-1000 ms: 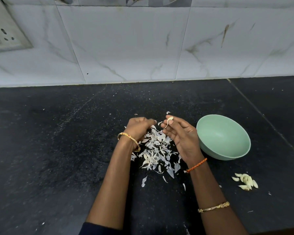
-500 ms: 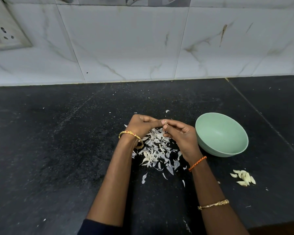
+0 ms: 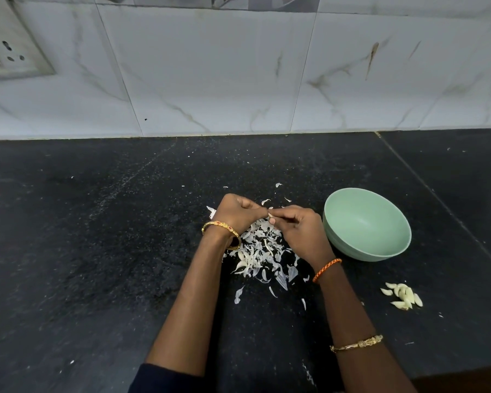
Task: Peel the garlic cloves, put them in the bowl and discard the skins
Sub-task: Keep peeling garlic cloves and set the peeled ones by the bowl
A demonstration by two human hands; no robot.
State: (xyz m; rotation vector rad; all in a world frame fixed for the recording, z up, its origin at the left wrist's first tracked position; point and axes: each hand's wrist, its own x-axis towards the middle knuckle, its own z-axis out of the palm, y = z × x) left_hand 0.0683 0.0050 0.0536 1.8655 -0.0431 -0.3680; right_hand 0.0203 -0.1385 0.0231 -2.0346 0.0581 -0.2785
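Observation:
My left hand (image 3: 236, 212) and my right hand (image 3: 298, 228) meet fingertip to fingertip above a heap of white garlic skins (image 3: 260, 251). Between the fingertips of both hands a small garlic clove (image 3: 270, 215) is pinched, mostly hidden by the fingers. A pale green bowl (image 3: 391, 251) stands just right of my right hand, and what shows of its inside is bare. Several peeled cloves (image 3: 403, 296) lie in a small pile on the black counter (image 3: 97, 251), in front of the bowl to the right.
Stray bits of skin are scattered on the counter around the heap. A marble-tiled wall (image 3: 238, 80) rises behind the counter, with a socket plate (image 3: 9, 55) at its upper left. The counter's front edge shows at the lower right.
The two hands came together; a second ago they were apart, with the clove showing at the right fingertips. Now both hands pinch it.

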